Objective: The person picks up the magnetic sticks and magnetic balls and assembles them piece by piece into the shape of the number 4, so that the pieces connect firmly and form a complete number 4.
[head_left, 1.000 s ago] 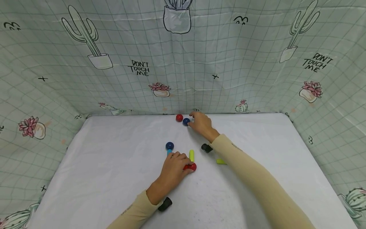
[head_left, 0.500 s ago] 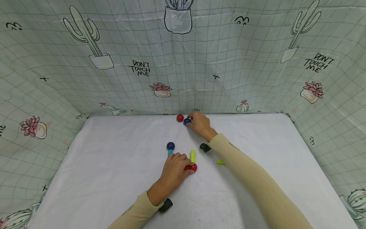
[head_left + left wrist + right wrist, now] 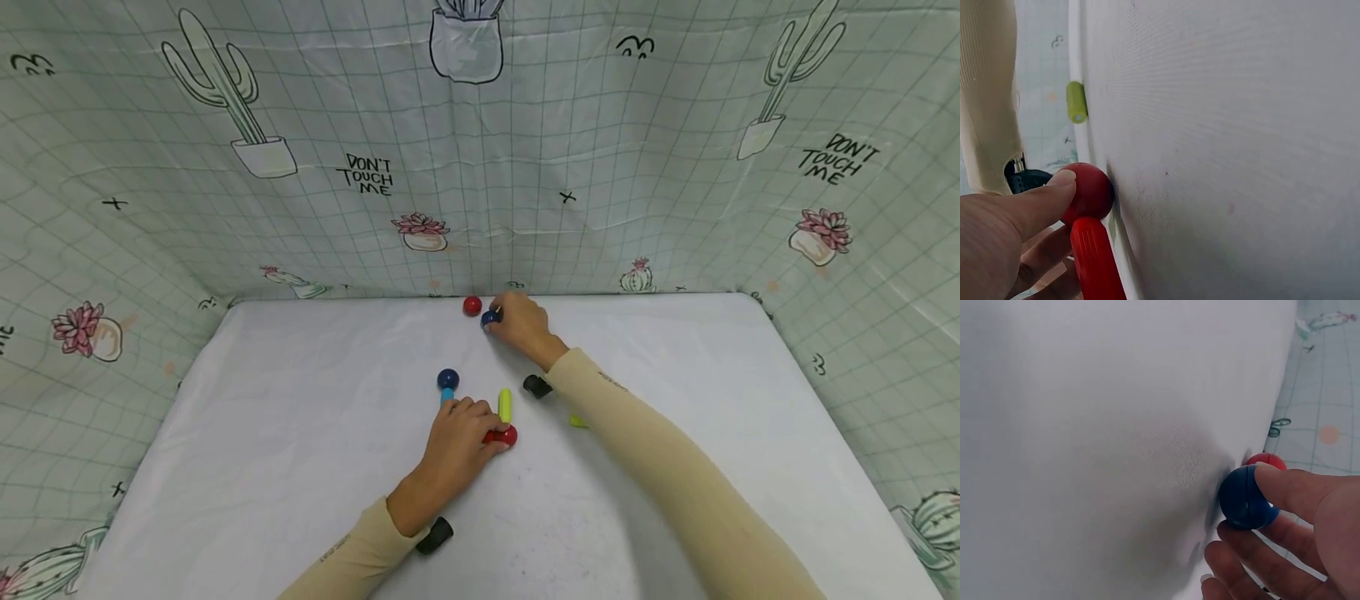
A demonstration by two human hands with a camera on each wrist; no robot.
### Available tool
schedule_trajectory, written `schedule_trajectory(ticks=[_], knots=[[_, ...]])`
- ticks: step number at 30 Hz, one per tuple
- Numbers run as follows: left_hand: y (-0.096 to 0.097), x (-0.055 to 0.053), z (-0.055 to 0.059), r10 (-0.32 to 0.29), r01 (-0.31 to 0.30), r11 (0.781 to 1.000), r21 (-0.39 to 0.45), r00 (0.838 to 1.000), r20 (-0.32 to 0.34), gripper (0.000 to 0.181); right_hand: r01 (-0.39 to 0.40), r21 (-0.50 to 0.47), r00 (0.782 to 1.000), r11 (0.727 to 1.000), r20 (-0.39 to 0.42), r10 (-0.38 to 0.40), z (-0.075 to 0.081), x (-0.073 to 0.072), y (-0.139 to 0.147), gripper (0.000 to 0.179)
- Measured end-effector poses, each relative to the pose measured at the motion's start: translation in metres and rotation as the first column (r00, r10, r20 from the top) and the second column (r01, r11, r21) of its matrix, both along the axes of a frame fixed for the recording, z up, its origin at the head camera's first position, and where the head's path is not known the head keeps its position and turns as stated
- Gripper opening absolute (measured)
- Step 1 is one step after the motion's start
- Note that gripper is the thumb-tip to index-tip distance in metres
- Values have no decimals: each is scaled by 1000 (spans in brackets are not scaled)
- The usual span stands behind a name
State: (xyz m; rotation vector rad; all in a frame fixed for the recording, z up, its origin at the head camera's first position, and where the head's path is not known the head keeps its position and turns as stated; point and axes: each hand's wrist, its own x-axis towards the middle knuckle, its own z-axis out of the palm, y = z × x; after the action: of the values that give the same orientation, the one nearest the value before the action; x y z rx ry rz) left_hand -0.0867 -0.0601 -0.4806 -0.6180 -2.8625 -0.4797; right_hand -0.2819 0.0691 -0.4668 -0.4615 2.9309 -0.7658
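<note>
In the head view my left hand (image 3: pixel 459 442) holds a red ball (image 3: pixel 508 436) near the middle of the table. Its thumb lies on the ball in the left wrist view, where a red rod (image 3: pixel 1096 262) meets the ball. A yellow-green rod (image 3: pixel 505 406) stands out just beyond that ball. Past the left fingers lies a light blue rod (image 3: pixel 447 396) with a dark blue ball (image 3: pixel 447 379) at its far end. At the table's back my right hand (image 3: pixel 521 325) pinches another dark blue ball (image 3: pixel 1244 498) between thumb and fingers. A second red ball (image 3: pixel 472 306) sits just left of it.
Under the right forearm a yellow-green rod (image 3: pixel 577 421) shows partly. One black piece (image 3: pixel 536 386) lies near the right wrist, and another black piece (image 3: pixel 435 536) by the left sleeve. A patterned cloth (image 3: pixel 480 167) rises behind the white table (image 3: pixel 300 400).
The right thumb and fingers have closed in on the dark blue ball at the back, with the hand shifting slightly left. My left hand keeps its place on the red ball.
</note>
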Motion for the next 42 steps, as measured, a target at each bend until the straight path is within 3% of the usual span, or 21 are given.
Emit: schedule_trajectory(ticks=[17,29,42], knots=[[2,1,3,33,-33,999,-28,999,24,26,-44,-54,985,998,165,52,10,31,33,35],[2,2,0,29,-29,1000,3,999,13,26,-73,-67,972,995,218,86,11,55,41,33],[3,3,-2,35,-35,999,-5,999,-4,27,-100,-75,970,992,216,114,6,72,43,32]])
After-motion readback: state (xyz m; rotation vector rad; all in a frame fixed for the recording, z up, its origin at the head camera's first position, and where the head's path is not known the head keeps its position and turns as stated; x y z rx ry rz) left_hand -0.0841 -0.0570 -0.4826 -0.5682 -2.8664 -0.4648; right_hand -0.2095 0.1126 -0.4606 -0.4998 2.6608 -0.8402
